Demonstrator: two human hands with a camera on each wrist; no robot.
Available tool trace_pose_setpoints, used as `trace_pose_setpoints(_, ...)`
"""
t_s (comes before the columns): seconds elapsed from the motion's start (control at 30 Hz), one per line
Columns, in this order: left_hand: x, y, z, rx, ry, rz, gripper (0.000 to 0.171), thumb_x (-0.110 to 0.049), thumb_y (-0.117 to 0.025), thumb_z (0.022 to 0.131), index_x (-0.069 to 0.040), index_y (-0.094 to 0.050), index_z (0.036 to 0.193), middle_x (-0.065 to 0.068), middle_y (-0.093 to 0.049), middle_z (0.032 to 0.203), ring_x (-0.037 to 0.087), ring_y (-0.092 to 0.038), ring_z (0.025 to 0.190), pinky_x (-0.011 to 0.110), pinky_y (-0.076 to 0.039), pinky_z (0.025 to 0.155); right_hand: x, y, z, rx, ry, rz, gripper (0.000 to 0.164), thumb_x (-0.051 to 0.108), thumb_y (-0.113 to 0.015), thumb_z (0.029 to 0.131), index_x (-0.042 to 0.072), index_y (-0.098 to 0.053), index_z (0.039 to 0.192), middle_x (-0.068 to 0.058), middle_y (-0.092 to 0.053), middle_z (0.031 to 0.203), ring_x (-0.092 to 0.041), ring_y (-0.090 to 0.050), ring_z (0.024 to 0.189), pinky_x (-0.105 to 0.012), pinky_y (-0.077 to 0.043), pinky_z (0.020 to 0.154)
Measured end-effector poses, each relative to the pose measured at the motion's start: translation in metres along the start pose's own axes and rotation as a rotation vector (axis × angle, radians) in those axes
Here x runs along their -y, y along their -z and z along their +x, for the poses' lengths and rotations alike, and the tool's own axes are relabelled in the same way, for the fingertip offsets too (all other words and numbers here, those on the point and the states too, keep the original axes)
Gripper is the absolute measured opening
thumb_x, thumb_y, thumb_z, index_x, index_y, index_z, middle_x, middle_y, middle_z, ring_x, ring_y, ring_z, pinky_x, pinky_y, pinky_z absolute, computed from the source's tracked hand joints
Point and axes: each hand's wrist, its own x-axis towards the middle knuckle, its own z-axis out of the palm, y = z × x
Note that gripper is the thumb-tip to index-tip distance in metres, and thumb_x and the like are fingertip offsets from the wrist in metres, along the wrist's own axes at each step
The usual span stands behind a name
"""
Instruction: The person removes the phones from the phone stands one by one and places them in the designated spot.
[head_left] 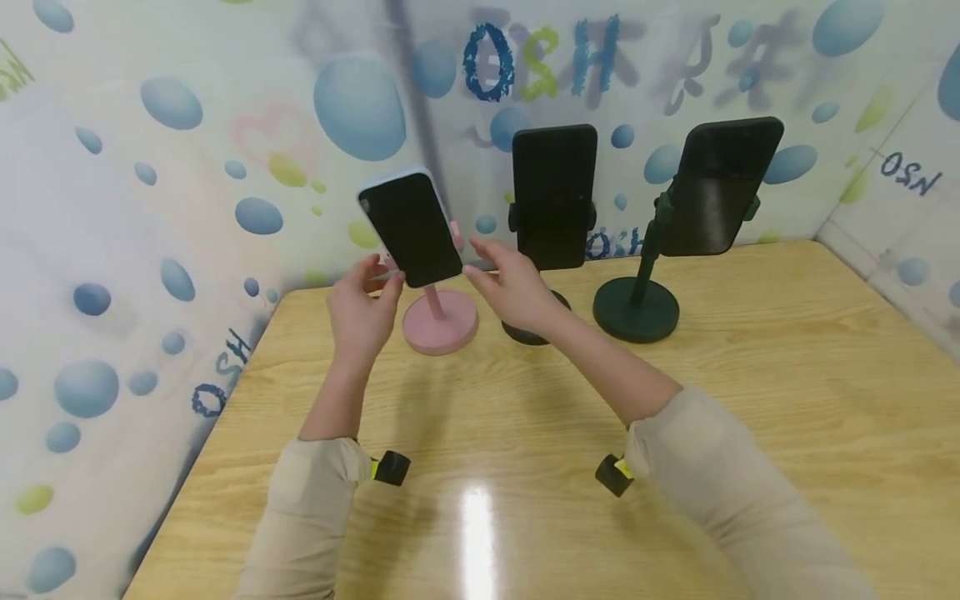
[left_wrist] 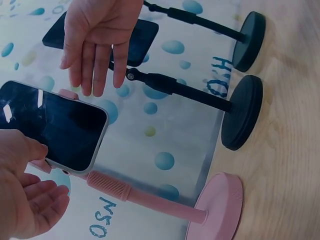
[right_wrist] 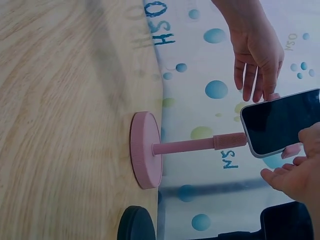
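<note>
A phone with a pale edge and a dark screen (head_left: pixel 412 229) sits tilted in a pink phone stand (head_left: pixel 441 325). My left hand (head_left: pixel 363 312) is at its lower left side, the thumb tip at the edge and the other fingers loose. At the lower right corner is my right hand (head_left: pixel 517 287), its thumb close to the phone and its fingers extended. In the right wrist view the left hand's fingers (right_wrist: pixel 248 75) are straight, beside the pink clamp. The left wrist view has the right hand's fingers (left_wrist: pixel 102 62) straight too.
Right of the pink stand, a black phone (head_left: pixel 555 196) stands upright in a black stand (head_left: pixel 525 335). Farther right, another dark phone (head_left: pixel 720 187) leans in a dark green stand (head_left: pixel 636 312). A patterned backdrop (head_left: pixel 300 225) rises behind the wooden table (head_left: pixel 525 500).
</note>
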Motion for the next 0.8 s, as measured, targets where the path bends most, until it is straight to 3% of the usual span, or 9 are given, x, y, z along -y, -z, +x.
trace_pose_setpoints(0.37, -0.001, -0.004, 0.008, -0.001, 0.039, -0.094, 0.035, -0.01, -0.058, 0.087, 0.0, -0.056, 0.121, 0.012, -0.06, 0.113, 0.022, -0.061, 0.095, 0.033, -0.048, 0.08, 0.013, -0.007, 0.019, -0.054, 0.002, 0.071, 0.047, 0.018, -0.045, 0.095, 0.003, -0.033, 0.138, -0.01, -0.037, 0.139, -0.019, -0.035, 0.128, -0.03, -0.036, 0.098)
trace_pose_setpoints(0.6, 0.004, -0.004, 0.013, 0.036, 0.026, -0.176, 0.032, -0.008, -0.056, 0.089, 0.001, -0.056, 0.119, 0.013, -0.061, 0.107, 0.01, -0.055, 0.085, 0.019, -0.045, 0.07, 0.016, -0.012, 0.029, -0.123, -0.009, 0.123, 0.044, 0.008, -0.046, 0.094, 0.002, -0.036, 0.136, -0.01, -0.042, 0.137, -0.017, -0.041, 0.123, -0.025, -0.036, 0.096)
trace_pose_setpoints(0.8, 0.005, -0.005, 0.015, 0.048, 0.017, -0.182, 0.026, -0.005, -0.055, 0.089, 0.002, -0.058, 0.114, 0.012, -0.061, 0.104, 0.007, -0.054, 0.083, 0.018, -0.044, 0.069, 0.015, -0.013, 0.031, -0.179, -0.031, 0.122, 0.04, 0.005, -0.049, 0.092, 0.004, -0.044, 0.132, -0.009, -0.05, 0.13, -0.017, -0.047, 0.119, -0.024, -0.039, 0.093)
